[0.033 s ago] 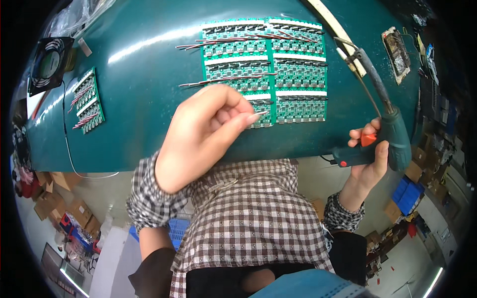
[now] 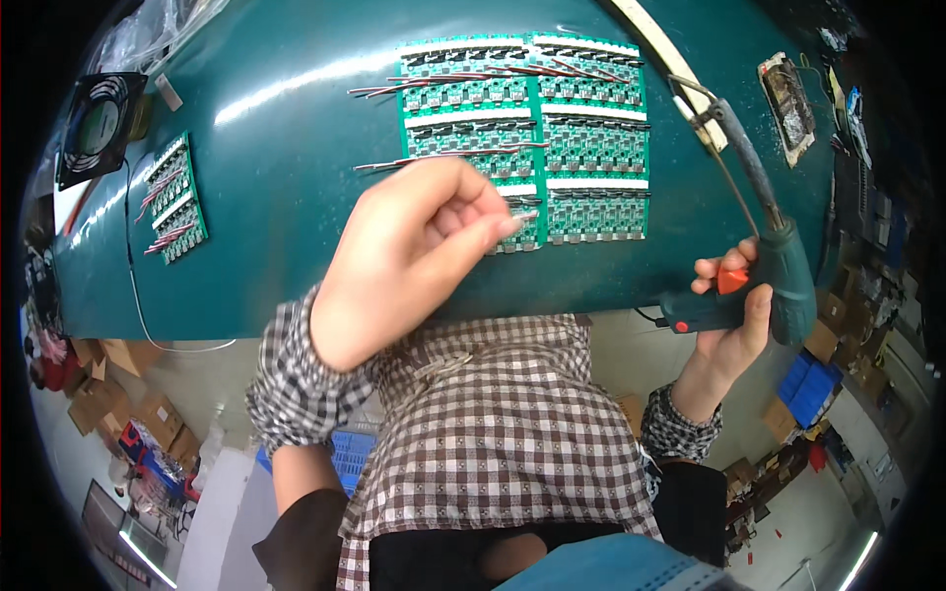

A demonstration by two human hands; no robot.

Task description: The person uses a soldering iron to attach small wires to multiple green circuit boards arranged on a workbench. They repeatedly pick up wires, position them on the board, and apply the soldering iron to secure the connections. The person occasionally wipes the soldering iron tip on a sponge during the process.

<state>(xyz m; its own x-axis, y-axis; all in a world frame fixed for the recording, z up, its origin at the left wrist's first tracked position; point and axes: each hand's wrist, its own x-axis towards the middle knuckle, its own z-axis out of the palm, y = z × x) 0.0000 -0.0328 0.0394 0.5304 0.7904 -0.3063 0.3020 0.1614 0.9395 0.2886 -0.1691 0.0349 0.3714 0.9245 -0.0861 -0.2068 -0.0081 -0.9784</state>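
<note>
My left hand (image 2: 389, 261) hovers over the near edge of the left circuit board panel (image 2: 522, 241), thumb and forefinger pinched. A thin wire end (image 2: 524, 216), slightly blurred, pokes out at the fingertips; the rest of it is hidden by the hand. My right hand (image 2: 727, 345) grips a dark green soldering gun (image 2: 791, 281) with a red trigger (image 2: 732, 281). Its grey barrel points up and away, and a thin feed tube (image 2: 731, 182) runs alongside. Red, black and white wires (image 2: 443, 160) lie across the left panel. A second panel (image 2: 596, 212) adjoins it on the right.
On the green work table (image 2: 296, 217), a smaller board with wires (image 2: 177, 202) lies at the left near a black fan (image 2: 99, 128). A pale curved strip (image 2: 655, 44) stands behind the gun. Farther right lies a scorched block (image 2: 788, 108). A cable (image 2: 133, 266) hangs over the front edge.
My left hand has shifted very slightly, its fingertips a touch farther right and up. The soldering gun has moved slightly right and toward me. The boards have stayed put.
</note>
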